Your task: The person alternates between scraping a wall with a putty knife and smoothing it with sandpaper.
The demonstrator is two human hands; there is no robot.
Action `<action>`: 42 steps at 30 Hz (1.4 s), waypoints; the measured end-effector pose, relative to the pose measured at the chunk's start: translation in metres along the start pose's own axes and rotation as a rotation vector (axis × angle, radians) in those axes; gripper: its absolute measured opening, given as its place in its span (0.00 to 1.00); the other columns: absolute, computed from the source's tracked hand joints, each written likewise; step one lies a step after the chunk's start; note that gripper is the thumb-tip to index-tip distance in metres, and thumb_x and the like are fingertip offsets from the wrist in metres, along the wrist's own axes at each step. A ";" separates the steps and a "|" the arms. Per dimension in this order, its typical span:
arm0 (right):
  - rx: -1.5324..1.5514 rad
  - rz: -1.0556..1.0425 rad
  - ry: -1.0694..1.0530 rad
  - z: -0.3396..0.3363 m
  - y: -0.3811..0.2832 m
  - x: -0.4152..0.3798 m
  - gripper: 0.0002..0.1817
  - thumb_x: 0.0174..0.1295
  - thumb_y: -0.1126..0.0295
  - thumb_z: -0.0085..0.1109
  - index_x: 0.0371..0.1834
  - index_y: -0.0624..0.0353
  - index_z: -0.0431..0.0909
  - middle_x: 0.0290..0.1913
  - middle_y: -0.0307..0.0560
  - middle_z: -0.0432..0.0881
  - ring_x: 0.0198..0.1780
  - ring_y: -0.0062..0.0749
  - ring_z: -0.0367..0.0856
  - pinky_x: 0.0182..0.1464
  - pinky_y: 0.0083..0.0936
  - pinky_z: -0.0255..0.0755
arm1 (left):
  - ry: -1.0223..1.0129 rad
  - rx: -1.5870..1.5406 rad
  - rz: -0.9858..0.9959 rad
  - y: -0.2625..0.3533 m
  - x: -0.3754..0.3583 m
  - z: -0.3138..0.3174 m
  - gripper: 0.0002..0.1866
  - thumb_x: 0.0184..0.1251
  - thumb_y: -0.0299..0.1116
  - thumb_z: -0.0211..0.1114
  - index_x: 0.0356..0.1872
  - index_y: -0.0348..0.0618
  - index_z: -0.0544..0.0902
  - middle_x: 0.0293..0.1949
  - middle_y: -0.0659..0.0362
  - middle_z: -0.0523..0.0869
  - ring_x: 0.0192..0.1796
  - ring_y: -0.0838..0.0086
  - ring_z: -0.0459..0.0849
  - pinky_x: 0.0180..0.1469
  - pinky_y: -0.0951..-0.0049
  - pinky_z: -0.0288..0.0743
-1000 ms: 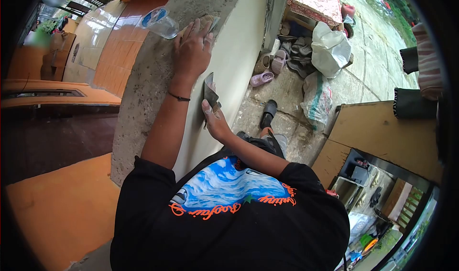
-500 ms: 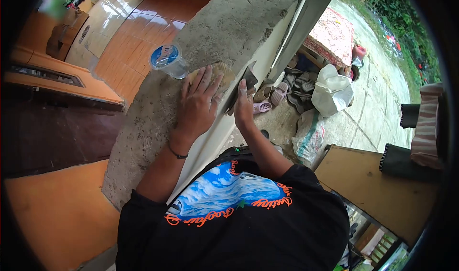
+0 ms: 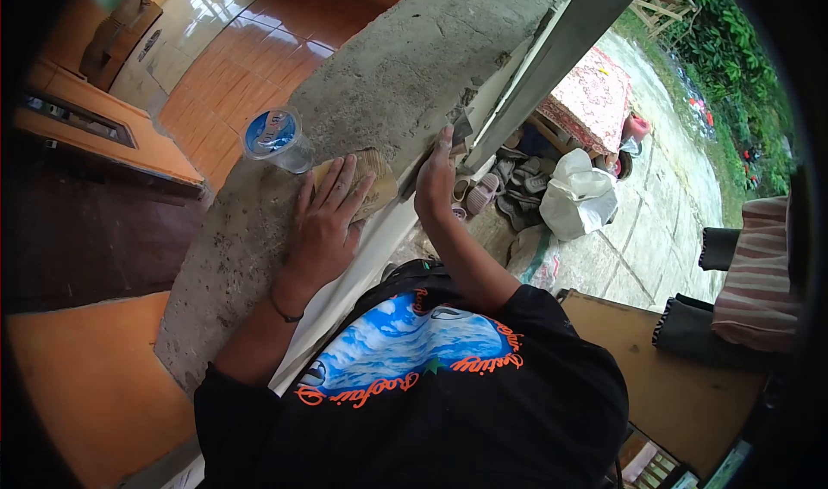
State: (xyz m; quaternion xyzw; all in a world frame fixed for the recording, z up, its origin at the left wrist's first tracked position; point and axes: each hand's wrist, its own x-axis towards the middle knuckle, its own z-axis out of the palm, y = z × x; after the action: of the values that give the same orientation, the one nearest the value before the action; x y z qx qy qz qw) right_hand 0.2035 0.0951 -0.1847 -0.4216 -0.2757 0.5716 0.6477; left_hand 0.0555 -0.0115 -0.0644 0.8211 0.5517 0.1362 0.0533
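Observation:
My left hand [image 3: 322,230] lies flat, palm down, on a tan sheet [image 3: 379,185] that looks like the back of sandpaper, resting on the rough concrete ledge [image 3: 379,75]. Its fingers are stretched out and slightly apart. At the ledge's pale outer edge, my right hand [image 3: 437,183] presses a dark grey sheet of sandpaper [image 3: 463,128] against the side, partly hidden behind the fingers. A clear plastic cup with a blue lid [image 3: 274,134] stands just beyond my left fingertips.
A grey post [image 3: 565,45] rises from the ledge's outer side. Below it lie several shoes [image 3: 517,187] and a white sack [image 3: 580,196]. A brown board [image 3: 681,373] is at lower right. Orange floor tiles [image 3: 250,66] stretch beyond the ledge's inner side.
The whole view has shifted, so the ledge and cup appear lower and further left. My right hand has slid forward along the ledge's edge with the dark sandpaper. The left hand stays on the tan sheet.

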 end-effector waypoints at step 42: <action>0.181 0.462 0.022 -0.011 0.127 -0.168 0.36 0.68 0.42 0.30 0.64 0.66 0.58 0.59 0.54 0.70 0.58 0.40 0.72 0.60 0.30 0.65 | 0.159 -0.014 0.098 -0.001 -0.001 0.018 0.23 0.70 0.37 0.46 0.64 0.46 0.66 0.64 0.48 0.67 0.69 0.57 0.60 0.69 0.55 0.48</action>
State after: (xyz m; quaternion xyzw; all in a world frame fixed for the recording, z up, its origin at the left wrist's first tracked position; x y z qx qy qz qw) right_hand 0.1151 -0.0717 -0.2786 -0.4200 -0.1126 0.7222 0.5379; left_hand 0.0592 -0.0105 -0.0821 0.8333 0.5124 0.2074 0.0085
